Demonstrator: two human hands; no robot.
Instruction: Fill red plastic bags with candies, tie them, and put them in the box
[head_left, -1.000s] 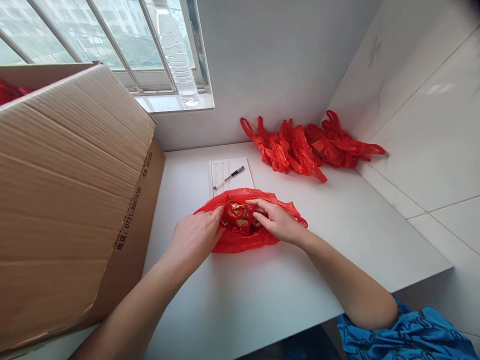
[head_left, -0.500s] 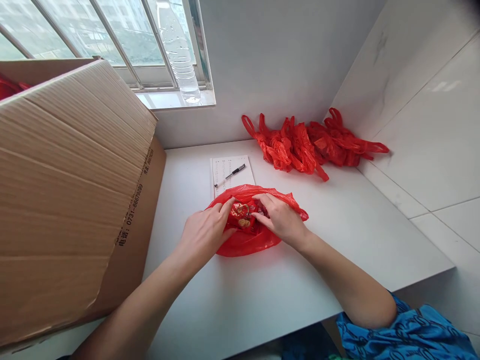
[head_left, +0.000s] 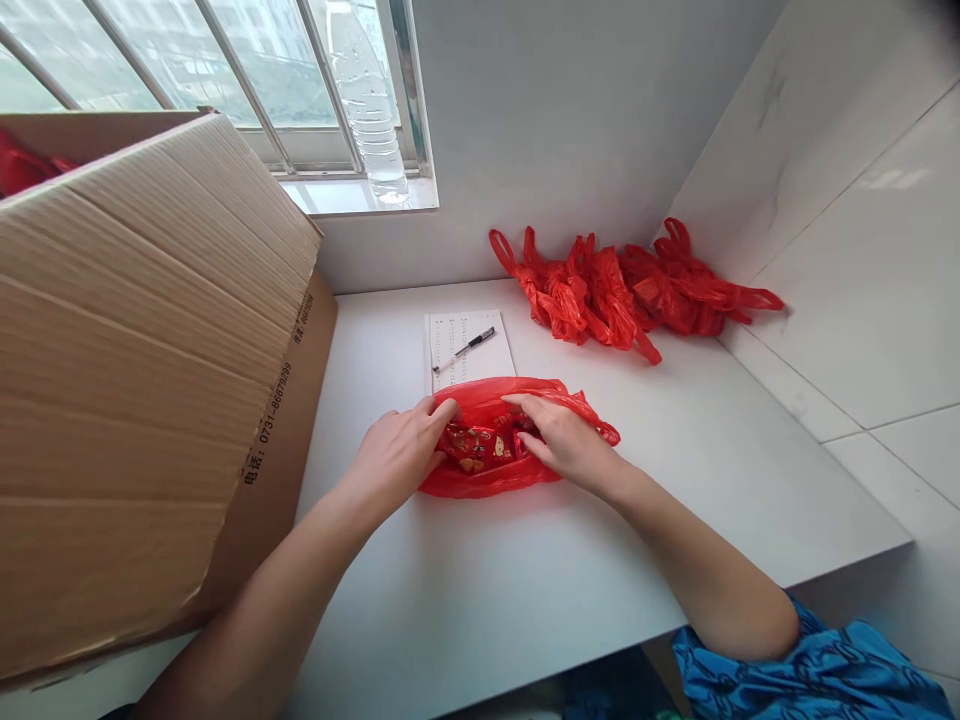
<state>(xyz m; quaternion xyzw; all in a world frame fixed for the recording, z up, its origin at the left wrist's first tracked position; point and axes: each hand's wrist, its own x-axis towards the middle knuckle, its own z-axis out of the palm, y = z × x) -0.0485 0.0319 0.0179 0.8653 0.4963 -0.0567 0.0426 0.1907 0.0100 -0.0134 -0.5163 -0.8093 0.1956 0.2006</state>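
Red plastic bag: I take the red plastic bag (head_left: 487, 487) as the centre of the dial; it lies on the white table (head_left: 487, 600), its mouth spread toward the camera.
Red packets: the glossy red packets (head_left: 480, 448), with gold print, sit inside that mouth, between the two hands.
Left hand: I see the left hand (head_left: 397, 445) at nine o'clock, half curled at the bag's rim, thumb and forefinger parted; its fingertips are partly hidden, so I cannot tell whether it grips the film.
Right hand: the right hand (head_left: 566, 438) enters from three o'clock, thumb and forefinger parted over the packets; the other fingers are hidden, and I cannot tell whether they have hold of anything.
Paper and pen: at eleven o'clock, just beyond the rim, a black-capped pen (head_left: 465, 349) lies slantwise on the printed paper (head_left: 491, 360).
Bag pile: crumpled red bags (head_left: 600, 290) lie between one and two o'clock, near the wall.
Cardboard box: the large cardboard box (head_left: 135, 380) stands at nine o'clock, beside the left forearm.
Bottle: a clear bottle (head_left: 375, 130) stands on the windowsill (head_left: 330, 198) at eleven o'clock, well apart.
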